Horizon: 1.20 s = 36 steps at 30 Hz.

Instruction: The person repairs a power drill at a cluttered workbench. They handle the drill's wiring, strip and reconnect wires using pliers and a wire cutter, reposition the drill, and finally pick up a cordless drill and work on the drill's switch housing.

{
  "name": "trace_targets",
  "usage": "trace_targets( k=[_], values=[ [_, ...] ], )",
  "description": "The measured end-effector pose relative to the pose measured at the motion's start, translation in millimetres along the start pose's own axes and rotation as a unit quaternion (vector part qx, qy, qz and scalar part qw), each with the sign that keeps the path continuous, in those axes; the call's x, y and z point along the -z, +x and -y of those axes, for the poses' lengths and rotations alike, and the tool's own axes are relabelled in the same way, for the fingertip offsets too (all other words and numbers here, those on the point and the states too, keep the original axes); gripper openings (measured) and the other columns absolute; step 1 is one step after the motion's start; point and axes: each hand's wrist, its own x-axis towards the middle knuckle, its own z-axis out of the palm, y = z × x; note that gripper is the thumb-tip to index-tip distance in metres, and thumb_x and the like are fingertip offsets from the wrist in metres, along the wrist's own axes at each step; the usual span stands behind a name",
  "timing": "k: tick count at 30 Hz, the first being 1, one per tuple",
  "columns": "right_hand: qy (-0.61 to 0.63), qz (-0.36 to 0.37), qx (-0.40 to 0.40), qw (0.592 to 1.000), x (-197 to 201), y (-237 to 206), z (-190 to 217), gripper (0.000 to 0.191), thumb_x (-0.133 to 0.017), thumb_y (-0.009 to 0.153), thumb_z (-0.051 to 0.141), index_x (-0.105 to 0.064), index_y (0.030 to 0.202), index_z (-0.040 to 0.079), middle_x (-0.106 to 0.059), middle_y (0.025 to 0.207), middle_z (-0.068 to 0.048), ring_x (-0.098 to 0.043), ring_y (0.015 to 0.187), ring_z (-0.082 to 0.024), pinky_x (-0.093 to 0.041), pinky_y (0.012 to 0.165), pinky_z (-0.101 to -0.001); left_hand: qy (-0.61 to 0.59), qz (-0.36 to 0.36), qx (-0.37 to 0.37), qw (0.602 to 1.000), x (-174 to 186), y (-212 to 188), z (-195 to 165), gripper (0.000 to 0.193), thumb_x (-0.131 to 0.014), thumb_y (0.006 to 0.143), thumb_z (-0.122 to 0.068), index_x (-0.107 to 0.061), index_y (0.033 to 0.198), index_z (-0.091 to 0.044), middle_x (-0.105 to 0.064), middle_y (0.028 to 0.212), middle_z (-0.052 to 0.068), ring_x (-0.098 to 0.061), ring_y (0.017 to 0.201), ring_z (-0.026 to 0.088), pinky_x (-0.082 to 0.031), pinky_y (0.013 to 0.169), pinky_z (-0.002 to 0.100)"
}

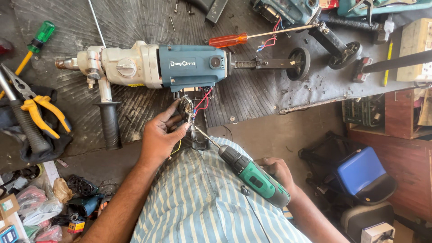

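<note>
A large blue-and-cream power drill (153,65) lies on its side on a dark ribbed mat (135,22), its black side handle (109,123) pointing toward me. My left hand (162,135) pinches a small black switch part (186,110) with red and black wires, just below the drill's open grip. My right hand (276,173) grips a green cordless screwdriver (252,173). Its bit tip (198,130) points at the black handle shell (200,135) beside my left fingers.
Yellow-handled pliers (40,108) and a green screwdriver (38,38) lie at the left. An orange-handled screwdriver (229,39) and two small wheels (299,63) sit behind the drill. Loose screws dot the mat. A blue case (360,168) sits lower right, bagged clutter lower left.
</note>
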Motion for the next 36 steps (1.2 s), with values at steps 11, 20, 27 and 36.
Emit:
trace_targets(
  k=[11, 20, 27, 36],
  values=[
    [-0.068, 0.041, -0.040, 0.996, 1.2, 16.3, 12.4, 0.024, -0.077, 0.082, 0.018, -0.064, 0.094, 0.003, -0.075, 0.105, -0.018, -0.076, 0.085, -0.030, -0.061, 0.075, -0.0391, 0.014, 0.002, -0.007, 1.000, -4.5, -1.7, -8.5, 0.066, -0.070, 0.089, 0.008, -0.048, 0.151, 0.001, -0.066, 0.134, 0.012, -0.066, 0.118, 0.016, -0.056, 0.101, 0.030],
    [-0.063, 0.041, -0.055, 0.996, -0.1, 23.4, 17.0, 0.024, -0.080, 0.081, 0.020, -0.067, 0.093, 0.004, -0.076, 0.105, -0.016, -0.076, 0.085, -0.028, -0.061, 0.075, -0.0367, 0.028, -0.004, -0.006, 1.000, -6.9, -2.2, -12.0, 0.065, -0.071, 0.089, 0.007, -0.048, 0.150, 0.001, -0.066, 0.136, 0.015, -0.066, 0.122, 0.019, -0.056, 0.104, 0.032],
    [-0.122, 0.027, -0.059, 0.990, 4.0, 26.7, 24.0, 0.049, -0.079, 0.079, 0.023, -0.059, 0.117, -0.001, -0.070, 0.100, -0.018, -0.072, 0.086, -0.033, -0.057, 0.079, -0.0429, 0.043, -0.002, -0.013, 0.999, -7.3, -5.0, -10.9, 0.064, -0.070, 0.091, 0.005, -0.047, 0.151, 0.001, -0.062, 0.142, 0.014, -0.063, 0.128, 0.021, -0.053, 0.108, 0.033],
    [-0.156, 0.066, -0.038, 0.985, 7.7, 35.6, 31.2, 0.063, -0.072, 0.082, 0.023, -0.056, 0.139, 0.001, -0.068, 0.096, -0.015, -0.068, 0.079, -0.032, -0.052, 0.073, -0.0442, 0.072, -0.009, -0.015, 0.997, -7.4, -6.6, -8.7, 0.063, -0.071, 0.092, 0.004, -0.048, 0.150, -0.001, -0.062, 0.143, 0.013, -0.063, 0.130, 0.023, -0.053, 0.109, 0.034]
  ],
)
